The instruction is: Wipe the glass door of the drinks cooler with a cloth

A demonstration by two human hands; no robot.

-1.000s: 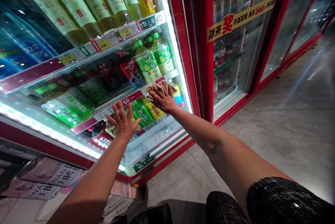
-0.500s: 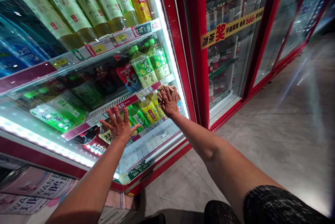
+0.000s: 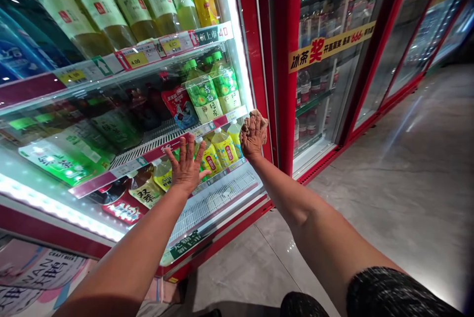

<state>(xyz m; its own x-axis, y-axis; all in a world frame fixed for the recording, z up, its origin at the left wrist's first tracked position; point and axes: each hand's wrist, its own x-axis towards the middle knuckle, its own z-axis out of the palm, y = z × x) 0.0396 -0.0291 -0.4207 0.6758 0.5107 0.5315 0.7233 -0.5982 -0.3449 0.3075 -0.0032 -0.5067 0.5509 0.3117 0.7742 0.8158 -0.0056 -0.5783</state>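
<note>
My left hand (image 3: 185,169) is spread out, palm towards the glass front of a lit drinks fridge. Its fingers lie in front of the lower shelf's price rail (image 3: 128,166), and nothing is held in it. Under my right hand (image 3: 252,139) is a crumpled brown cloth (image 3: 263,123), pressed against the right edge of the door at its red frame (image 3: 255,55). Behind the glass, green tea bottles (image 3: 203,92) stand just up and left of the cloth. Yellow drink bottles (image 3: 224,148) are on the shelf below, between my hands.
A second red-framed fridge (image 3: 287,85) stands to the right, with a yellow banner (image 3: 333,45) across its glass. Printed beer cartons (image 3: 40,272) sit at the lower left. Grey tiled floor (image 3: 388,183) stretches along the fridges.
My right hand has slid the cloth right, from the glass onto the door's edge. The left hand has shifted right and slightly up, still spread. The view has moved a little.
</note>
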